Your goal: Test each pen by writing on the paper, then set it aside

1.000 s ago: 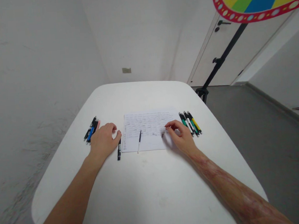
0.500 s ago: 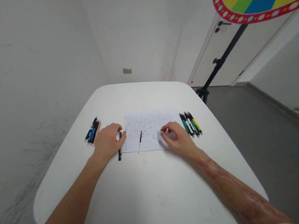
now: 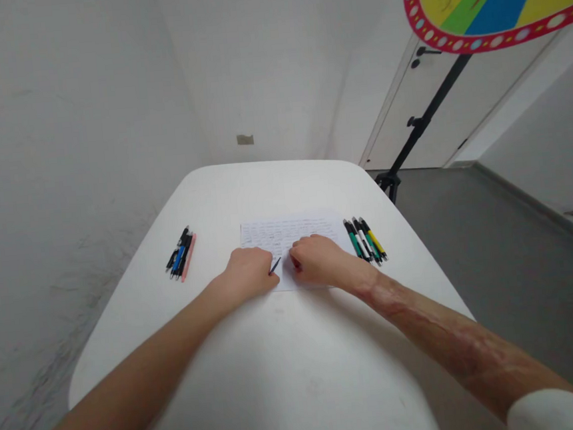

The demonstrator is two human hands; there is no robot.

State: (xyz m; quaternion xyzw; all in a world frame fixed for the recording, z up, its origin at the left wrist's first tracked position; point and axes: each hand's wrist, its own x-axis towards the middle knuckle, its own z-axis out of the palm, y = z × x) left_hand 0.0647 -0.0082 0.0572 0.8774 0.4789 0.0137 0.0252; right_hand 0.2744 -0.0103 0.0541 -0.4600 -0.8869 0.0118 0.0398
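Observation:
My left hand [image 3: 252, 271] is closed over the sheet of paper, its thumb pressed against the fingers. From this grip a thin pen refill [image 3: 275, 265] pokes out, dark tip pointing up and to the right. Just right of that tip is my right hand [image 3: 315, 260], its fingers curled in on the paper; whatever they hold, if anything, is hidden. Under and around both hands lies the white paper [image 3: 292, 228], covered with lines of handwriting. The black pen barrel and the tiny part on the paper seen earlier are out of sight now.
On the left of the white table [image 3: 289, 362] lies a bunch of black, blue and pink pens [image 3: 181, 252]. Several green, white and yellow pens [image 3: 365, 240] lie right of the paper. Beyond the table stand a colourful wheel [image 3: 493, 3] on a black stand and a door.
My left hand has moved right and picked up the refill from the paper. My right hand has shifted left and curled its fingers. The barrel and tiny part no longer show.

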